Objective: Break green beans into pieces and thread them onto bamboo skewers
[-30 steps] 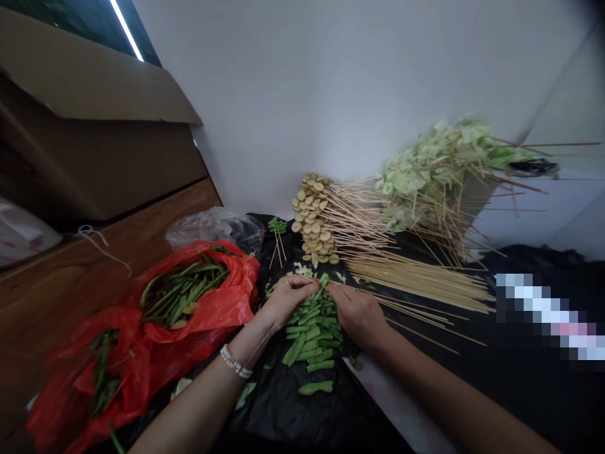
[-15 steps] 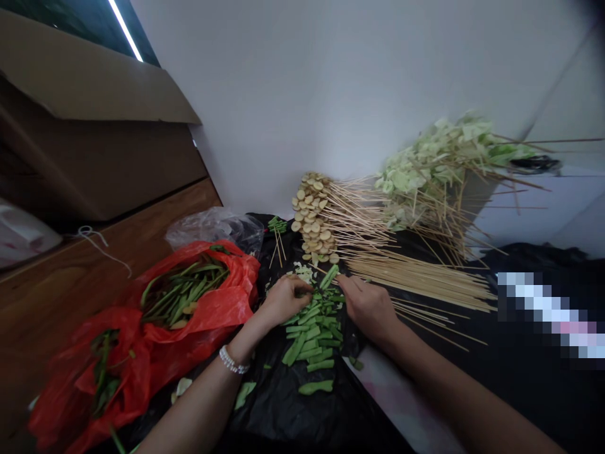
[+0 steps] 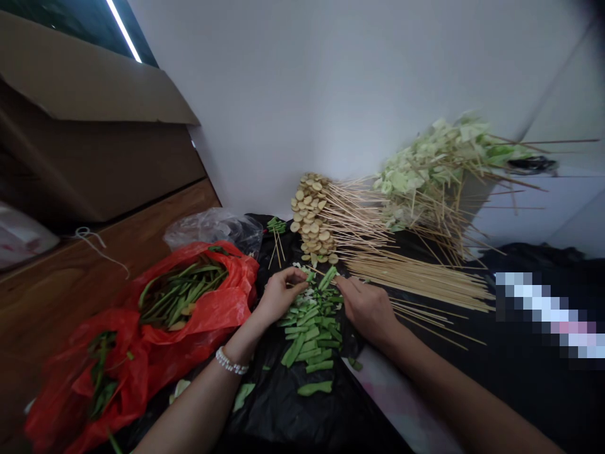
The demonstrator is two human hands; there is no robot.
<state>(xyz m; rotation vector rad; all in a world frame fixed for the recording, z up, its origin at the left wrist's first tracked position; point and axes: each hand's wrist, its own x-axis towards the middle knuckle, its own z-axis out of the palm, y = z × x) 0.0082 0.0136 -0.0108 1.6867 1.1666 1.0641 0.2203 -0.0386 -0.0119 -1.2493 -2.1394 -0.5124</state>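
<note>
My left hand point(image 3: 281, 295) and my right hand point(image 3: 366, 309) are close together above a pile of cut green bean pieces point(image 3: 309, 334) on a black plastic sheet point(image 3: 265, 410). My left fingertips pinch at a small green piece point(image 3: 311, 275) at the pile's far end. My right fingertips reach toward a longer green piece point(image 3: 328, 278), and a thin bamboo skewer may lie between them. A beaded bracelet point(image 3: 230, 362) circles my left wrist.
To the left, a red plastic bag point(image 3: 208, 284) holds long green beans. Skewered round pale slices point(image 3: 312, 217), skewered pale leaves point(image 3: 425, 183) and a bundle of bamboo skewers point(image 3: 420, 280) lie ahead. A cardboard box point(image 3: 94, 151) stands on a wooden surface point(image 3: 94, 277).
My hands have drawn slightly apart, with the left shifting toward the pile's far end. The longer green piece now tilts more to the right.
</note>
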